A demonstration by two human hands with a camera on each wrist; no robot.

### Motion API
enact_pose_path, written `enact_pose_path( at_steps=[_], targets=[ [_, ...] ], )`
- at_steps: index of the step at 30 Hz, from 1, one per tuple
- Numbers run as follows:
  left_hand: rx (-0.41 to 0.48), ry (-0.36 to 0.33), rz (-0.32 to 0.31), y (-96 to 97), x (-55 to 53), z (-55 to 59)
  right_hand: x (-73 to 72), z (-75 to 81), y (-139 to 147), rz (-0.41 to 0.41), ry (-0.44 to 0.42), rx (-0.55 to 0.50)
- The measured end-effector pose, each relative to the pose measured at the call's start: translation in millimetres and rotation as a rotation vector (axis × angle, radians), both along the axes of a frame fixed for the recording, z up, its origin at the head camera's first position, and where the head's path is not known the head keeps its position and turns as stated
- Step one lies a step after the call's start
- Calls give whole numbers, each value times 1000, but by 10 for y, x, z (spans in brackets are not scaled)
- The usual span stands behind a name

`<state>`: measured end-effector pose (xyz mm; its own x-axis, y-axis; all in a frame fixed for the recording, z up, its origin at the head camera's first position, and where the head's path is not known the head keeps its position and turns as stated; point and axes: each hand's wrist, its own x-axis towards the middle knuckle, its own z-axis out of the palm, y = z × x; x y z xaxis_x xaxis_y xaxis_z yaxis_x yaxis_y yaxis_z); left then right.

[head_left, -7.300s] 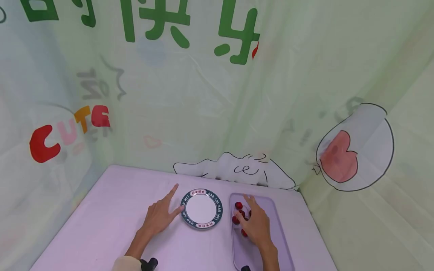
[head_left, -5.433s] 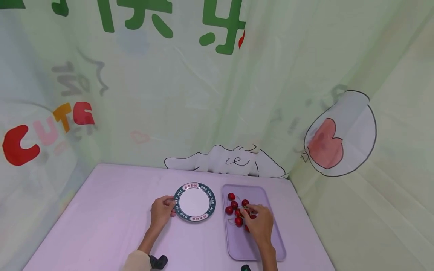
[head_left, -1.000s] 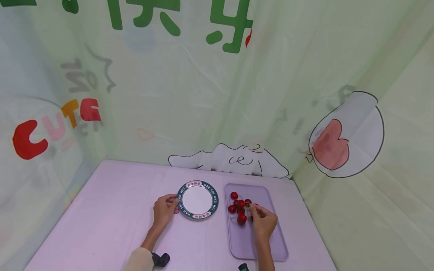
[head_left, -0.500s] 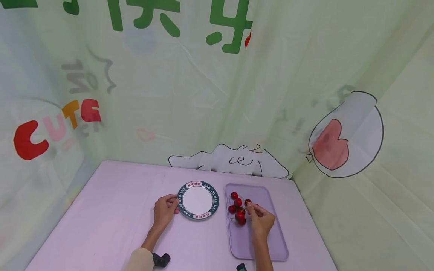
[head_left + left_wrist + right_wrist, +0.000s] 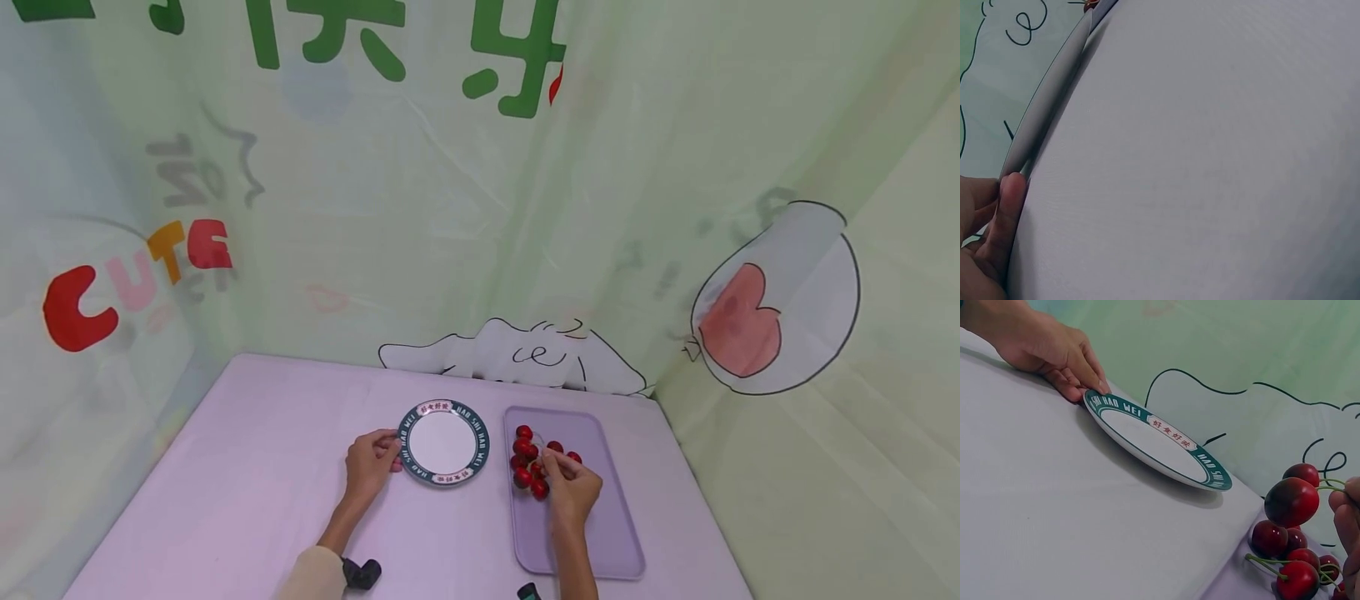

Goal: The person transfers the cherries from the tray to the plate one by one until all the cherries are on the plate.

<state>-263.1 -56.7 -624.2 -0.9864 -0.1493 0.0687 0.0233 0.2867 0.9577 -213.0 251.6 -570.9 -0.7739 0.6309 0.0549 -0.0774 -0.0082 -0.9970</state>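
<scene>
Gripping the left edge of a round plate (image 5: pixel 442 442) with the left hand (image 5: pixel 369 463), with digits both above and below the rim. Pinching thin green stems (image 5: pixel 1330 480) with the right hand (image 5: pixel 573 493), between thumb and fingertips, over a lilac tray (image 5: pixel 536 542). Holding up by those stems, in the right wrist view, two red cherries (image 5: pixel 1291 502), just above the other cherries (image 5: pixel 1298 580). Cannot tell from these views about any contact between the two groups. Clustered close together, in the case of the cherries, on the far left part of the tray, with a few farther right, past the right hand. Placed, in the case of the tray, nearer the right edge of the table (image 5: pixel 420 550) than the left, with long sides running away from the far edge. Placed, in the case of the plate, toward the far edge of the table, to the left of the tray, near it but apart. Marked around the rim with a dark green band, white letters and red characters; plain white in the middle. Dressed on the left arm in a beige sleeve (image 5: pixel 313 575), with a black device (image 5: pixel 362 574) by the wrist. Hung behind the table with a pale green curtain (image 5: pixel 375 208), decorated with big green characters (image 5: pixel 517 42) and, toward the right, a balloon (image 5: pixel 817 308) with a pink heart (image 5: pixel 742 325).
</scene>
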Motion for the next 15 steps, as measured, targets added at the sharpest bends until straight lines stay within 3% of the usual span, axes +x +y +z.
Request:
enact_pose_path(
  at_steps=[15],
  targets=[
    [-12, -7, 0, 4, 5, 3, -35, 4, -87, 44, -40, -72]
  ],
)
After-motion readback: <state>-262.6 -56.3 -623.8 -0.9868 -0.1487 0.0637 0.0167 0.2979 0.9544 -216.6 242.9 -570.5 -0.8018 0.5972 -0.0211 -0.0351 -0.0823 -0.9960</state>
